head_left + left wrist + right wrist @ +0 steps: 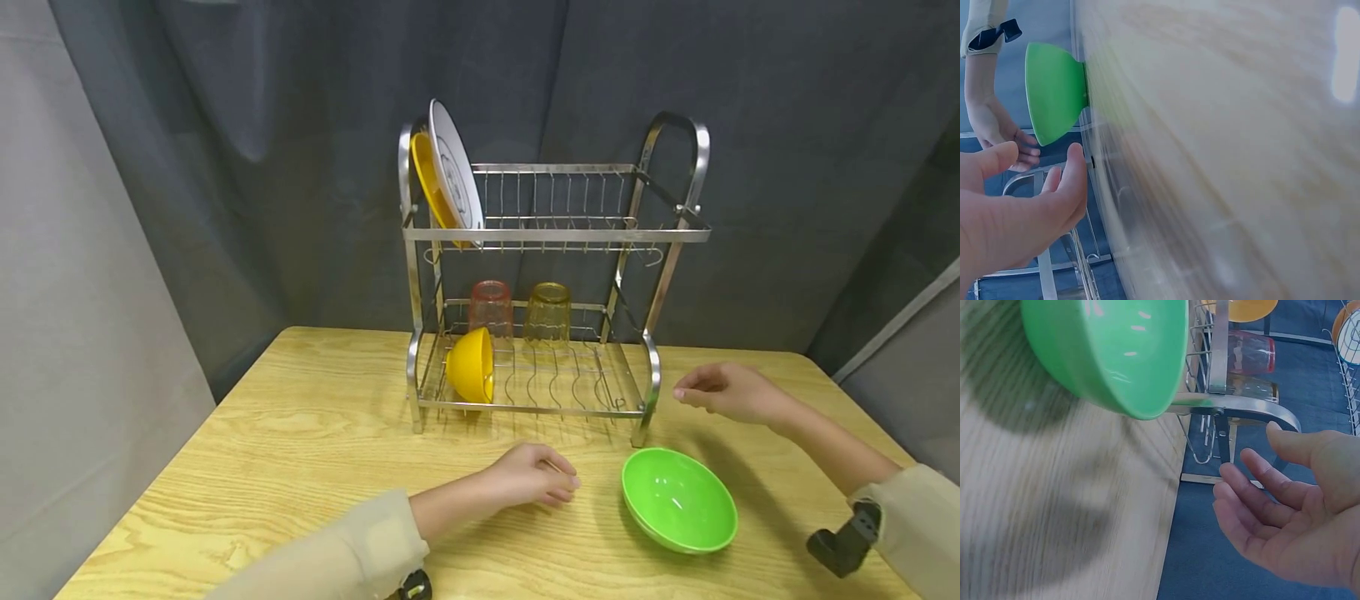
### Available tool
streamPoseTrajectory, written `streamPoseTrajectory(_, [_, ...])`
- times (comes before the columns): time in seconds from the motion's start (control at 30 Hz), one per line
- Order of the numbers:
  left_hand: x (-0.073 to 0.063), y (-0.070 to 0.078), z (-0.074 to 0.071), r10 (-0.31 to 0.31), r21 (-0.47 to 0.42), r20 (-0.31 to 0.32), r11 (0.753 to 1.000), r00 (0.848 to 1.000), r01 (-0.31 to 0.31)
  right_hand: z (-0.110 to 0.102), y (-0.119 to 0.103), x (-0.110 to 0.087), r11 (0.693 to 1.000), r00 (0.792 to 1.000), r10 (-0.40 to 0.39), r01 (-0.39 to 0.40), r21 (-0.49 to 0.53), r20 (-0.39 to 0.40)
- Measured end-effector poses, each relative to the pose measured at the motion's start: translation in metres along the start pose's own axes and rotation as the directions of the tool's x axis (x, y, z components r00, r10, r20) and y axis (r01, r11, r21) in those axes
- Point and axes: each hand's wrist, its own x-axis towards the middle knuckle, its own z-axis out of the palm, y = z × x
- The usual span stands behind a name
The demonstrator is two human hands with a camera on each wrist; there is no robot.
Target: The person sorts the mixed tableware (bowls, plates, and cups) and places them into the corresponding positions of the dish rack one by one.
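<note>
A green bowl (678, 502) stands upright on the table in the head view, its opening facing up. To its left my left hand (529, 477) hovers over the tabletop, fingers loosely bent and holding nothing. My right hand (729, 392) is in the air behind the bowl and to its right, near the rack's right front leg, also holding nothing. Both wrist views show a gap between the hand and the bowl. In the right wrist view the relaxed fingers (1254, 494) point toward the metal rack.
A two-tier metal dish rack (555, 236) stands at the back of the wooden table (247, 467). A white plate (455, 171) and a yellow plate (427, 179) lean on its upper tier. Below are a yellow bowl (470, 367), a red glass (491, 310) and a yellow glass (549, 312).
</note>
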Motion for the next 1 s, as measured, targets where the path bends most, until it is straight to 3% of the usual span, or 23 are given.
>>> streamPoseTrajectory(0.33, [0.012, 0.003, 0.017, -0.041, -0.114, 0.020, 0.993, 0.999, 0.043, -0.004, -0.003, 0.009, 0.999, 0.999, 0.001, 0.001, 0.045, -0.041])
streamPoseTrajectory(0.7, [0.023, 0.007, 0.032, -0.086, -0.264, 0.084, 0.959, 0.993, 0.106, -0.013, -0.010, 0.016, 0.996, 0.994, 0.002, 0.008, 0.087, -0.111])
streamPoseTrajectory(1.0, [0.035, 0.013, 0.044, -0.133, -0.310, 0.063, 0.940, 0.989, 0.146, -0.019, -0.016, 0.023, 0.984, 0.985, 0.002, 0.028, 0.173, -0.172])
